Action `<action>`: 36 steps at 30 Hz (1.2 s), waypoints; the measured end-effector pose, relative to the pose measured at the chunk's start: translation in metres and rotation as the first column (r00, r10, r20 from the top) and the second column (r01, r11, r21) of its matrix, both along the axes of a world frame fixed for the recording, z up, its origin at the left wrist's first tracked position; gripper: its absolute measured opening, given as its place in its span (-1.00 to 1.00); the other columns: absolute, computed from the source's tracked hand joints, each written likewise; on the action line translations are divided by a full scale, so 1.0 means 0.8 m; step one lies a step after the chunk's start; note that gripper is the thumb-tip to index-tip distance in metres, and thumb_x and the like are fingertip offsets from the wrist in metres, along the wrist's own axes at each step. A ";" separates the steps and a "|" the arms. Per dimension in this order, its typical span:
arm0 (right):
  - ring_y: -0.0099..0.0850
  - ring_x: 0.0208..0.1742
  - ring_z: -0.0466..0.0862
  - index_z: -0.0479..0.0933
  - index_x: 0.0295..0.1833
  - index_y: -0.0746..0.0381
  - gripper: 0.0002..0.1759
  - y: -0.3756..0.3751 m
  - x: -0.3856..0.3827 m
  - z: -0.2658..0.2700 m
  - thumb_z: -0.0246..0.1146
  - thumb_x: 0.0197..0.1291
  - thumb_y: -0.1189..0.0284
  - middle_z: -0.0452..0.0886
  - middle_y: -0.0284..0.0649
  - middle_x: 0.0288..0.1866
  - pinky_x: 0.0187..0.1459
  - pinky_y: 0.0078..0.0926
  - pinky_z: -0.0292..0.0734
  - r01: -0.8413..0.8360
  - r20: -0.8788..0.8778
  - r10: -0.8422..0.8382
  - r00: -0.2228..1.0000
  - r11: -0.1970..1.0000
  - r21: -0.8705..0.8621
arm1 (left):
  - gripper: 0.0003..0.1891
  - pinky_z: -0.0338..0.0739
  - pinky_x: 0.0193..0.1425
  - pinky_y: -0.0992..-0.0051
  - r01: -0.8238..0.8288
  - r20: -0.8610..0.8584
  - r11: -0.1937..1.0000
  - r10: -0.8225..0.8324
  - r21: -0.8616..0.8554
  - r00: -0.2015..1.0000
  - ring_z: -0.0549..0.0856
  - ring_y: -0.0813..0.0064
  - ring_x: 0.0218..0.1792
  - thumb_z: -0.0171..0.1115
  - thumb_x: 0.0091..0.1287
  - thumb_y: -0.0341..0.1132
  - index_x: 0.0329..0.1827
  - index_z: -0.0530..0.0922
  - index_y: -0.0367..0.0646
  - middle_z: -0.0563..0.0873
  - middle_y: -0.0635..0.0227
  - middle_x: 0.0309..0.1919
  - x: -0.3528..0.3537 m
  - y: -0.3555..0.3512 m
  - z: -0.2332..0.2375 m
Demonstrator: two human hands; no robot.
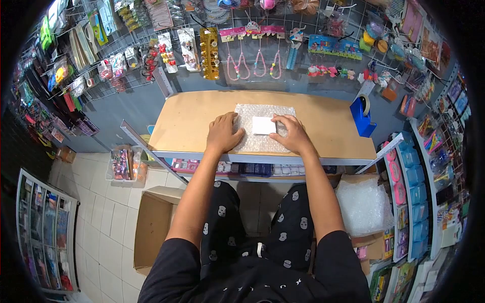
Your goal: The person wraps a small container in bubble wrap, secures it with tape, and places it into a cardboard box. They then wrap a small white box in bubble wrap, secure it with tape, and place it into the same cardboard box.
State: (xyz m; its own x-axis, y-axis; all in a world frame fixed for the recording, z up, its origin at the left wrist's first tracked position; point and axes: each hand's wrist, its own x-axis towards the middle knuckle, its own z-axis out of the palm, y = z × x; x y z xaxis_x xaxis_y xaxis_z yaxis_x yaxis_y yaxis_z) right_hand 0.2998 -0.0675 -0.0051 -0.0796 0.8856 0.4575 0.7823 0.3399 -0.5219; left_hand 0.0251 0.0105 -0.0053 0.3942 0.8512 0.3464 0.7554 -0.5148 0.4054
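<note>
A sheet of bubble wrap (252,145) lies flat on the wooden tabletop. On it rests a small white box (263,125), its top face plain. My right hand (291,132) grips the box's right edge between thumb and fingers. To the left, my left hand (224,132) lies on the tabletop with its thumb apart from the fingers, at the left edge of the bubble wrap. Nothing shows in the left hand.
A blue tape dispenser (362,117) stands at the table's right end. Below right, more bubble wrap (361,204) sits on a cardboard box. An open cardboard box (151,227) is on the floor at left. Wire racks with hanging goods line the wall.
</note>
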 end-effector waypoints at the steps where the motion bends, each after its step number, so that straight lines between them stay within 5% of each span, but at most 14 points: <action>1: -0.12 0.47 0.56 0.65 0.24 0.05 -0.41 0.000 0.000 0.000 0.60 0.11 0.13 0.67 -0.22 0.43 0.49 -0.09 0.41 -0.006 -0.008 0.006 1.000 1.000 0.011 | -0.32 0.30 0.58 0.07 -0.004 -0.013 1.000 0.004 -0.019 1.000 0.53 0.12 0.48 0.32 0.34 0.05 0.48 0.52 -0.10 0.63 0.20 0.43 0.000 -0.001 0.003; 5: -0.10 0.44 0.60 0.69 0.14 0.08 -0.49 -0.002 -0.002 0.004 0.62 0.08 0.21 0.69 -0.19 0.37 0.46 -0.12 0.46 -0.017 -0.068 0.026 0.997 0.991 0.130 | -0.38 0.30 0.58 0.06 0.025 -0.005 1.000 -0.025 0.003 1.000 0.50 0.09 0.50 0.28 0.38 -0.04 0.48 0.52 -0.07 0.58 0.17 0.47 0.000 -0.002 0.004; 11: -0.20 0.15 0.73 0.70 -0.21 0.18 -0.70 0.005 0.015 0.000 0.66 -0.01 0.37 0.77 -0.20 0.01 0.25 -0.24 0.58 -0.078 -0.239 0.141 0.961 0.965 0.252 | -0.49 0.30 0.58 0.01 0.521 0.115 0.825 -0.552 0.219 0.826 0.48 0.01 0.51 0.16 0.44 -0.18 0.45 0.57 -0.07 0.56 0.06 0.48 -0.004 0.001 0.019; 14: -0.25 0.05 0.74 0.69 -0.30 0.19 -0.69 0.002 0.013 0.001 0.70 -0.05 0.37 0.77 -0.23 -0.14 0.20 -0.28 0.59 -0.101 -0.229 0.163 0.960 0.960 0.261 | -0.54 0.34 0.56 0.02 0.608 0.074 0.772 -0.628 0.188 0.775 0.53 -0.01 0.47 0.12 0.47 -0.20 0.38 0.63 -0.11 0.61 0.03 0.42 0.013 -0.010 0.032; 17: -0.27 0.03 0.75 0.68 -0.34 0.19 -0.66 -0.015 0.003 0.009 0.73 -0.10 0.34 0.78 -0.23 -0.18 0.20 -0.30 0.60 -0.113 -0.298 0.192 0.935 0.958 0.264 | -0.57 0.38 0.54 0.04 0.591 -0.037 0.802 -0.590 0.085 0.806 0.59 -0.04 0.41 0.11 0.48 -0.20 0.31 0.68 -0.17 0.68 0.02 0.34 0.028 -0.005 0.025; 21: -0.26 0.21 0.68 0.83 -0.10 0.11 -0.57 -0.057 0.004 0.002 0.73 -0.09 0.19 0.77 -0.31 0.06 0.35 -0.25 0.51 -0.212 0.083 0.209 0.974 0.977 0.030 | -0.58 0.41 0.54 0.07 0.585 -0.042 0.807 -0.583 0.084 0.811 0.63 -0.02 0.36 0.07 0.52 -0.20 0.25 0.71 -0.25 0.73 0.04 0.28 0.034 -0.005 0.027; 22: -0.27 0.26 0.64 0.86 0.01 0.03 -0.53 -0.058 0.005 -0.005 0.70 -0.05 0.14 0.74 -0.38 0.13 0.40 -0.22 0.46 -0.178 0.064 0.182 0.981 0.982 -0.060 | -0.58 0.41 0.54 0.07 0.580 -0.042 0.811 -0.579 0.069 0.814 0.64 -0.01 0.36 0.06 0.54 -0.20 0.24 0.71 -0.25 0.74 0.04 0.27 0.034 -0.005 0.028; 28: -0.30 0.20 0.66 0.89 -0.09 0.01 -0.67 -0.056 0.006 -0.002 0.67 0.01 0.18 0.75 -0.38 0.07 0.34 -0.27 0.50 -0.224 0.081 0.225 0.971 0.974 -0.024 | -0.55 0.41 0.54 0.08 0.577 -0.045 0.817 -0.577 -0.020 0.816 0.65 0.02 0.34 -0.01 0.62 -0.13 0.18 0.74 -0.26 0.77 0.04 0.24 0.039 -0.002 0.042; 36: -0.27 0.10 0.70 0.87 -0.15 0.14 -0.68 -0.050 0.008 0.003 0.69 -0.02 0.24 0.77 -0.33 -0.02 0.21 -0.28 0.58 -0.315 0.047 0.316 0.948 0.949 -0.024 | -0.46 0.42 0.53 0.10 0.619 -0.069 0.783 -0.622 -0.060 0.780 0.65 -0.02 0.35 -0.02 0.67 0.02 0.20 0.74 -0.28 0.75 -0.03 0.26 0.036 -0.011 0.052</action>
State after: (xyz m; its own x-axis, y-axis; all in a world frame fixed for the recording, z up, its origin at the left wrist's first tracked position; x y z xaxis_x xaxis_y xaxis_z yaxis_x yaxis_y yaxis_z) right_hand 0.3065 -0.1077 -0.0027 -0.3782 0.8188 0.4318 0.6615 0.5654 -0.4927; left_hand 0.0541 0.0014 0.0362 0.8662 0.4225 0.2668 0.3074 -0.8715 0.3822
